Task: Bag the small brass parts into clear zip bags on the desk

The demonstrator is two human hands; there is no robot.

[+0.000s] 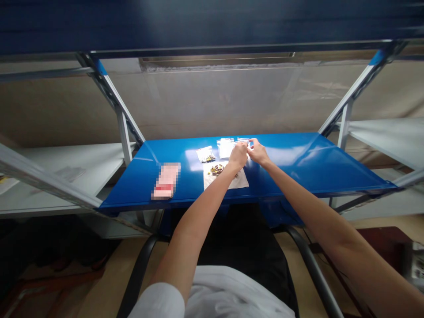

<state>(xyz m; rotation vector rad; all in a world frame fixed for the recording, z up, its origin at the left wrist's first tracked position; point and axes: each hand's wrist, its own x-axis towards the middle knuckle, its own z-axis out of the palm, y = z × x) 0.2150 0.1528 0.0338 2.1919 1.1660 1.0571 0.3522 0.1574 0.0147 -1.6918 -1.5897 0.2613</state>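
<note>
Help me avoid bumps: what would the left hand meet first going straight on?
Probably the small clear bag just beyond the left hand, with the right hand close alongside; depth there is hard to judge.

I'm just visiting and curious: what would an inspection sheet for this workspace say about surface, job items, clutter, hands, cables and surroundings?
Surface: blue table, with bright glare.
Job's things: pile of yellow-and-dark pieces on a white sheet; farther back, a bag of similar pieces and pale bags.
Clutter: pinkish item at left, pixelated, unidentifiable.
Left hand: close beside the right, at a small clear bag; grip too small to tell.
Right hand: at the same bag; exact hold unclear.
Cables: thin dark line below the table at right, possibly a cable.
Surroundings: pale shelves on both sides; chair armrests below.
</note>
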